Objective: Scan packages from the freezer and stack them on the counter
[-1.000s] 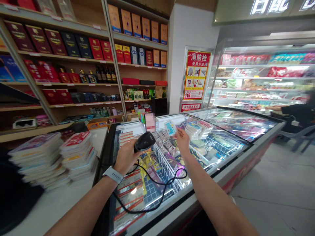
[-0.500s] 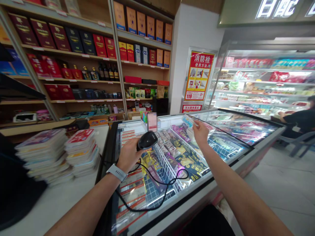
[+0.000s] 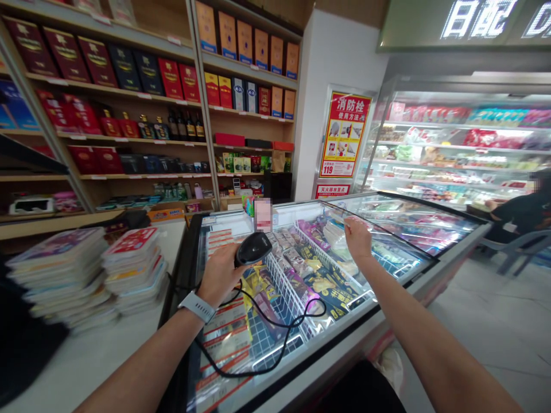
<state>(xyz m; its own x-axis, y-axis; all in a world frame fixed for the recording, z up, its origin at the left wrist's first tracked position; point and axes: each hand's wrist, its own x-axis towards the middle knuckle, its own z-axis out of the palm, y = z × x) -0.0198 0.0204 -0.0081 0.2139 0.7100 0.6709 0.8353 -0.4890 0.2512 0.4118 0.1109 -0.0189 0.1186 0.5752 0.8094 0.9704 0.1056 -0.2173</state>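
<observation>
My left hand (image 3: 220, 274), with a pale watch band at the wrist, grips a black handheld scanner (image 3: 253, 248) over the left part of the glass-topped freezer (image 3: 275, 390). From the scanner a black cable (image 3: 279, 367) loops across the glass. My right hand (image 3: 358, 236) is closed above the freezer's middle, beside a pale stack of flat packs (image 3: 334, 234); anything inside its fingers is hidden. Colourful packages (image 3: 301, 263) lie in white wire baskets beneath the glass.
Two stacks of flat packs (image 3: 134, 269) stand on the white counter at left. Shelves of boxes (image 3: 172, 77) fill the back. A lit display fridge (image 3: 465, 137) and a seated person (image 3: 520, 209) are at right.
The pale blue-and-white pack that my right hand held out no longer shows in its fingers. That hand has moved slightly right, and its fingers are more curled. My left hand keeps the scanner.
</observation>
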